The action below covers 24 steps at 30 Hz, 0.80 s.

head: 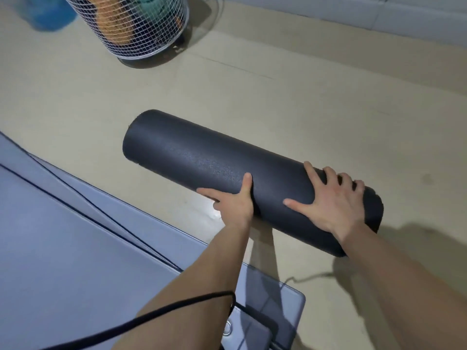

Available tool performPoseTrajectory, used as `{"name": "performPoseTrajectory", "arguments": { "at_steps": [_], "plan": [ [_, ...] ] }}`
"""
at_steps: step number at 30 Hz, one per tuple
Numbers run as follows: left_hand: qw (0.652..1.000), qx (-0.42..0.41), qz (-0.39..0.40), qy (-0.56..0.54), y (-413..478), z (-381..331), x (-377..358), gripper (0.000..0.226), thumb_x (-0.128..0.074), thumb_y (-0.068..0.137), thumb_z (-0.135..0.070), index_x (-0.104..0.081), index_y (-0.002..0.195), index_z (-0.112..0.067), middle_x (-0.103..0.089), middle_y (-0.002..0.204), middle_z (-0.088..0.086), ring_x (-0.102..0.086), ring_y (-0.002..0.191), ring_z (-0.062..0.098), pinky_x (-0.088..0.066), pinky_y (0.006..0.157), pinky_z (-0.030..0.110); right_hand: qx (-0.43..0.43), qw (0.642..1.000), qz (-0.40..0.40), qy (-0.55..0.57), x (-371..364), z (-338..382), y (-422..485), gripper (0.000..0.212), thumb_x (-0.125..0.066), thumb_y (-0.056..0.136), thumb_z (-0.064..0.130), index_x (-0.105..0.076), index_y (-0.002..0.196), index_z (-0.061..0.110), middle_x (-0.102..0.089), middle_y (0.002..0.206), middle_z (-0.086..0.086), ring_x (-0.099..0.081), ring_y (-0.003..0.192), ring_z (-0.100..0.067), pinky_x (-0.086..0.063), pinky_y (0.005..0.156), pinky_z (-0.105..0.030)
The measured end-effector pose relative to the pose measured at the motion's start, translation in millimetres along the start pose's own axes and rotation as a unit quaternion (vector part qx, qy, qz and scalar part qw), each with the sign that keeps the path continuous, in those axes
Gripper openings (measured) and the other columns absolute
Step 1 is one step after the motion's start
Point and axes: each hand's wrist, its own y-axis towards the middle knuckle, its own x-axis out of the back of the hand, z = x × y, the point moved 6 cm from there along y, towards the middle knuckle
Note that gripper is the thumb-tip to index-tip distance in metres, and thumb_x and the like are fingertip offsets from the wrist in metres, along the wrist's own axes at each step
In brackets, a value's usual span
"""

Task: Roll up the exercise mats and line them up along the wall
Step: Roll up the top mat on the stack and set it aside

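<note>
A dark grey exercise mat (pixel 192 155), fully rolled into a thick cylinder, lies slanted over the beige floor, its far end pointing up-left. My left hand (pixel 233 199) grips its near side from below, thumb up on the roll. My right hand (pixel 331 200) lies spread over the top near the right end, fingers curled over the far side. Flat grey-blue mats (pixel 63 236) lie stacked at the lower left, unrolled. The wall's base (pixel 353 13) runs along the top right.
A white wire basket (pixel 141 29) holding rolled orange, teal and dark items stands at the top left, with a blue object (pixel 50 13) beside it. A black cord (pixel 151 314) crosses my left forearm. A thin cable (pixel 308 276) lies on the floor.
</note>
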Motion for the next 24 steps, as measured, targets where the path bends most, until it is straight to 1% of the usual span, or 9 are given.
{"name": "performPoseTrajectory", "arguments": {
  "at_steps": [5,7,8,10,12,14,19,22,24],
  "plan": [
    [0.997,-0.074,0.024,0.003,83.8,-46.4,47.3,0.127,-0.070,0.086,-0.066,0.028,0.159,-0.030,-0.047,0.156,0.010,-0.049,0.138,0.031,-0.035,0.108,0.029,-0.045,0.997,-0.033,0.049,6.7,84.6,27.6,0.111,-0.006,0.070,0.102,-0.010,0.160,0.038,-0.045,0.145,-0.012,-0.046,0.123,-0.041,-0.032,0.103,-0.059],
    [0.996,-0.085,0.020,0.008,115.4,-70.8,61.0,0.133,-0.070,0.079,-0.074,0.029,0.157,-0.034,-0.047,0.156,0.008,-0.050,0.138,0.033,-0.040,0.116,0.041,-0.050,0.996,-0.039,0.058,14.7,113.2,56.1,0.110,-0.008,0.069,0.103,-0.011,0.158,0.039,-0.045,0.144,-0.012,-0.045,0.123,-0.041,-0.030,0.104,-0.059],
    [0.996,-0.087,0.014,0.015,130.4,-81.8,65.9,0.137,-0.068,0.072,-0.080,0.030,0.157,-0.036,-0.047,0.156,0.008,-0.051,0.136,0.035,-0.044,0.114,0.048,-0.050,0.996,-0.046,0.058,19.3,124.0,70.8,0.109,-0.007,0.069,0.103,-0.012,0.158,0.039,-0.046,0.142,-0.012,-0.046,0.121,-0.041,-0.031,0.104,-0.059],
    [0.996,-0.087,0.006,0.026,156.3,-98.6,71.4,0.142,-0.064,0.062,-0.087,0.030,0.156,-0.038,-0.046,0.155,0.012,-0.052,0.133,0.038,-0.046,0.111,0.051,-0.047,0.996,-0.062,0.053,25.7,138.8,97.4,0.109,-0.006,0.069,0.103,-0.013,0.158,0.039,-0.048,0.140,-0.011,-0.048,0.118,-0.041,-0.032,0.103,-0.058],
    [0.995,-0.094,-0.002,0.034,172.2,-112.6,69.5,0.135,-0.067,0.074,-0.081,0.028,0.157,-0.035,-0.043,0.154,0.018,-0.053,0.131,0.041,-0.042,0.113,0.046,-0.049,0.995,-0.069,0.056,29.2,144.4,118.9,0.108,-0.006,0.070,0.103,-0.014,0.158,0.041,-0.048,0.142,-0.011,-0.047,0.120,-0.040,-0.032,0.103,-0.057],
    [0.994,-0.098,-0.013,0.046,179.1,-119.5,63.0,0.125,-0.067,0.084,-0.072,0.027,0.159,-0.034,-0.037,0.153,0.022,-0.053,0.128,0.043,-0.038,0.111,0.044,-0.055,0.994,-0.053,0.072,29.3,142.5,131.6,0.105,-0.009,0.071,0.102,-0.012,0.157,0.043,-0.045,0.146,-0.009,-0.045,0.126,-0.039,-0.029,0.107,-0.056],
    [0.994,-0.094,0.004,0.049,181.2,-122.3,62.9,0.124,-0.067,0.087,-0.069,0.028,0.158,-0.034,-0.032,0.154,0.023,-0.055,0.124,0.044,-0.039,0.107,0.042,-0.077,0.994,-0.019,0.068,27.5,145.5,138.7,0.102,-0.012,0.070,0.101,-0.008,0.157,0.047,-0.038,0.153,-0.007,-0.039,0.136,-0.037,-0.025,0.113,-0.054],
    [0.990,-0.113,-0.015,0.083,171.7,-132.8,63.7,0.120,-0.065,0.090,-0.067,0.024,0.161,-0.028,-0.014,0.164,0.025,-0.047,0.134,0.044,-0.039,0.108,0.044,-0.065,0.995,-0.005,0.074,30.1,144.5,138.4,0.101,-0.011,0.072,0.100,-0.006,0.157,0.046,-0.036,0.156,-0.008,-0.037,0.138,-0.037,-0.025,0.113,-0.055],
    [0.968,-0.173,-0.058,0.174,158.4,-143.1,56.5,0.104,-0.054,0.096,-0.066,0.013,0.164,-0.026,0.007,0.168,0.026,-0.026,0.148,0.047,-0.038,0.111,0.050,-0.034,0.995,0.003,0.098,33.3,139.6,143.1,0.093,-0.013,0.080,0.095,-0.004,0.159,0.046,-0.031,0.161,-0.008,-0.034,0.143,-0.037,-0.025,0.115,-0.056]
  ]
}}
